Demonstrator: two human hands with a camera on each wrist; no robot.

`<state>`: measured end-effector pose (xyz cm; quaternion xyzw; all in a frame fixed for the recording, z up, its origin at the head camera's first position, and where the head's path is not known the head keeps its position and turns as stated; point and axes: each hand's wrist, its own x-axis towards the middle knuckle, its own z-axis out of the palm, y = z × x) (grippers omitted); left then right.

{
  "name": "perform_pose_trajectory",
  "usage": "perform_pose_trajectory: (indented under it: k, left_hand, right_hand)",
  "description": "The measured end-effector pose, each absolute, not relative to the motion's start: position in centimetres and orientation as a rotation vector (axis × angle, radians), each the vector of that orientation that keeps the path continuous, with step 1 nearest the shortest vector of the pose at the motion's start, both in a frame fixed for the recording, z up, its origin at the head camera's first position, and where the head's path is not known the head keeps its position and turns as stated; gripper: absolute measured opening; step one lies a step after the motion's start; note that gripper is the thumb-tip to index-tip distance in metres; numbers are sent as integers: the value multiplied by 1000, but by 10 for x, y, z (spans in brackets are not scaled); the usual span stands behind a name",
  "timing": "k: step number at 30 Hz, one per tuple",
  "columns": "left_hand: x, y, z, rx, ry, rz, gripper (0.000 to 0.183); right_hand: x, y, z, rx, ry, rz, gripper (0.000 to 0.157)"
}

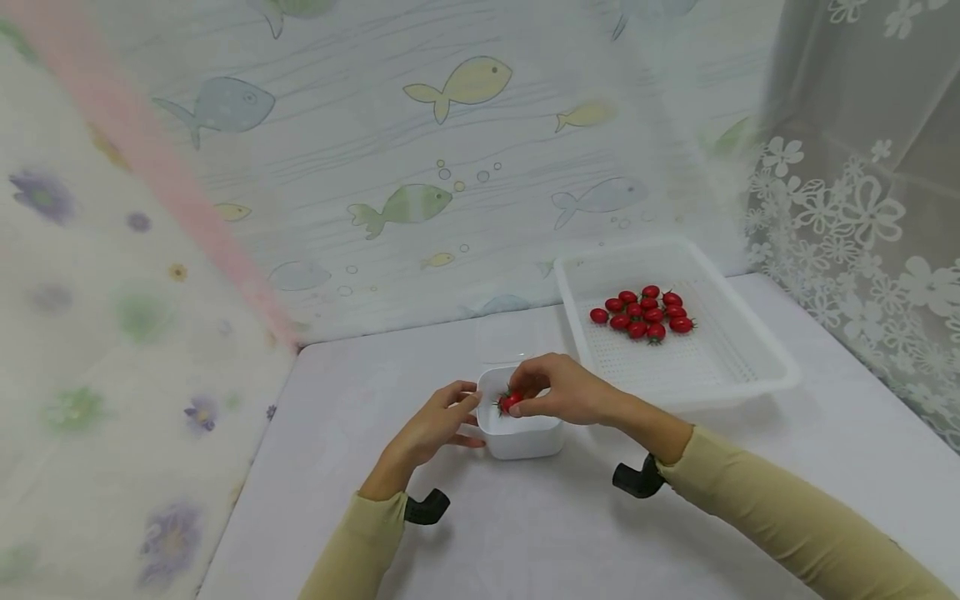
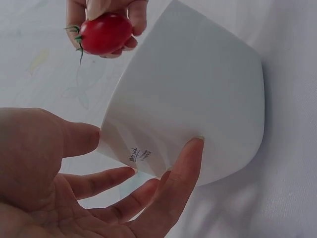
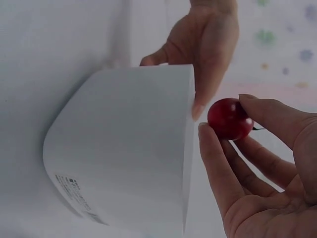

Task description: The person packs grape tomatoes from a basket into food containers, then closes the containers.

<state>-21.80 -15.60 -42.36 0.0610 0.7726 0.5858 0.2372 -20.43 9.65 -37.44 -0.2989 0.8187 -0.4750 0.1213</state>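
Observation:
A cherry tomato (image 2: 106, 33) with a green stem end is pinched between the thumb and fingers of my right hand (image 1: 566, 390). It is held over the mouth of a small white square container (image 1: 525, 442). From the left, my left hand (image 1: 438, 423) touches that container, its spread, fairly straight fingers (image 2: 181, 173) against the outer wall and one fingertip at the rim. In the right wrist view, the tomato (image 3: 230, 119) is just past the container's rim. Most of the container's inside is hidden by my right hand.
A large white perforated basket (image 1: 720, 358) stands at the back right, with several cherry tomatoes (image 1: 636, 312) grouped in it. A clear flap or lid (image 1: 510, 333) lies behind the small container. Fish-patterned curtain (image 1: 405, 204) hangs along the table's far edge.

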Motion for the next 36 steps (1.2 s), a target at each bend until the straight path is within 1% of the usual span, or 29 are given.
perform_pose_trajectory:
  k: [11,28,36]
  left_hand:
    - [-218,-156,-425,174,2118,1603,44]
    - [-218,-157,-424,175,2109,1612,44]
    - [-218,-157,-425,189,2097,1618,44]
  right_hand:
    - [-212,90,-383,-861,2453,-1345,23]
    - [-218,84,-394,-834,2480,-1300,25]
    - [-219,77,-396,-816,2507,-1239,22]
